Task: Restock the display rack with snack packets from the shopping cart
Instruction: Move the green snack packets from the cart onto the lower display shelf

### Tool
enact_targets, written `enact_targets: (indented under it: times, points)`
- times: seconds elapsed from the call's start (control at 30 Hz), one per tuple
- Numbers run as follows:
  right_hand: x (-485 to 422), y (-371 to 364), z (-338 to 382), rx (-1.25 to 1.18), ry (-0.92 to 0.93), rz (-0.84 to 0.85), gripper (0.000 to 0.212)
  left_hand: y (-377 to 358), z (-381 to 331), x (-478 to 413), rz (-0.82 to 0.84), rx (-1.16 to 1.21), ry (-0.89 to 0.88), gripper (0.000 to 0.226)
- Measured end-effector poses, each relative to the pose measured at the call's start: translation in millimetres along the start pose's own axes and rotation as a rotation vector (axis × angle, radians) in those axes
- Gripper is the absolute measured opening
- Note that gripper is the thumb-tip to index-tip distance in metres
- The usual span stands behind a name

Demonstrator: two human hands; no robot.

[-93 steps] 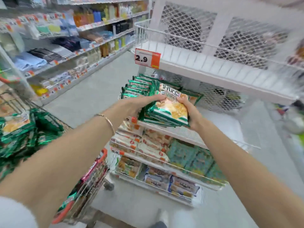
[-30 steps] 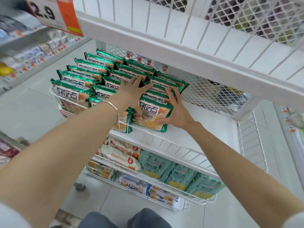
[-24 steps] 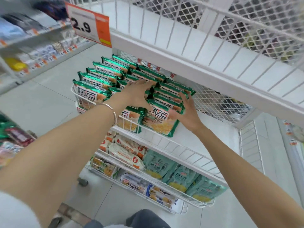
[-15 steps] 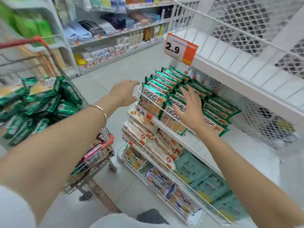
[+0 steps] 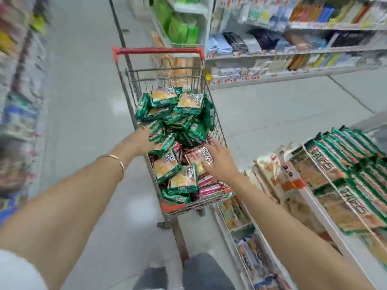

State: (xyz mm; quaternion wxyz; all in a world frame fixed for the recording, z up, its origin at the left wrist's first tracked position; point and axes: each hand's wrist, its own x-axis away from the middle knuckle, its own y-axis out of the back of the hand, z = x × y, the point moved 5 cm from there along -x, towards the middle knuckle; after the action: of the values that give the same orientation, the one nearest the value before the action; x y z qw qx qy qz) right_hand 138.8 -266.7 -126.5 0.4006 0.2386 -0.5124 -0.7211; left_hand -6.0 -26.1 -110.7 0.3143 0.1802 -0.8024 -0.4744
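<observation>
A wire shopping cart (image 5: 217, 130) with a red handle stands in front of me, heaped with green snack packets (image 5: 184, 178) and some pink ones underneath. My left hand (image 5: 140, 140) reaches over the cart's left rim, fingers touching green packets; whether it grips one I cannot tell. My right hand (image 5: 217, 162) hovers with spread fingers over a pink packet (image 5: 199, 158) near the cart's right side, holding nothing. The white display rack (image 5: 320, 208) is at my right, its upper tier filled with rows of green packets (image 5: 345, 155).
Lower rack tiers hold other snack packets (image 5: 234, 212). Store shelving (image 5: 293, 53) with folded goods runs across the back right. Blurred shelves (image 5: 18, 101) line the left. Grey floor aisle (image 5: 88, 114) lies left of the cart. My knees show at the bottom.
I have turned from the rack to the cart. Both hands left the shelved green packets and moved into the cart, the left on green packets, the right above a pink one.
</observation>
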Motion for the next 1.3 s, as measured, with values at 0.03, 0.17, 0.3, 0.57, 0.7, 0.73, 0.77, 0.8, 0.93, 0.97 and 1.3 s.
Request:
enact_targets:
  times: [0.03, 0.17, 0.3, 0.57, 0.7, 0.73, 0.77, 0.8, 0.93, 0.97, 1.3]
  points:
    - [-9.3, -9.5, 2.4, 0.014, 0.004, 0.048, 0.065, -0.9, 14.9, -0.6, -0.006, 0.019, 0.038, 0.052]
    - [-48.5, -14.9, 2.7, -0.168, -0.082, 0.184, 0.078, 1.2, 57.5, -12.8, -0.032, -0.027, 0.2, 0.048]
    - [-130.2, -3.4, -25.0, -0.575, -0.361, 0.139, 0.078, 17.4, 74.5, -38.7, -0.092, -0.018, 0.298, 0.047]
    - [-263.2, 4.8, -51.9, -0.735, -0.603, 0.173, 0.055, 30.9, 37.3, -95.5, -0.182, 0.191, 0.415, 0.035]
    - [-281.9, 17.6, -63.7, -0.465, -0.486, -0.033, 0.019, 35.8, 29.8, -112.5, -0.24, 0.352, 0.426, 0.035]
    - [-284.7, 21.1, -64.7, -0.483, -0.474, -0.04, 0.019, 37.9, 29.5, -116.7, -0.246, 0.38, 0.429, 0.036]
    - [-286.1, 21.8, -64.3, -0.495, -0.484, 0.009, 0.026, 39.9, 28.5, -121.8, -0.244, 0.391, 0.425, 0.038]
    - [-285.3, 18.4, -63.8, -0.492, -0.513, 0.095, 0.036, 42.5, 25.0, -126.2, -0.239, 0.399, 0.42, 0.039]
    - [-285.1, -1.3, -65.0, -0.333, -0.444, 0.246, 0.046, 43.0, 11.0, -142.9, -0.233, 0.544, 0.413, 0.033]
    - [-284.2, 1.5, -64.9, -0.323, -0.42, 0.216, 0.043, 40.9, 8.9, -146.4, -0.216, 0.582, 0.405, 0.03]
    - [-229.9, 95.4, -50.5, -0.58, -0.051, 0.396, 0.025, 1.1, -44.3, -130.0, 0.362, 0.891, 0.238, 0.095]
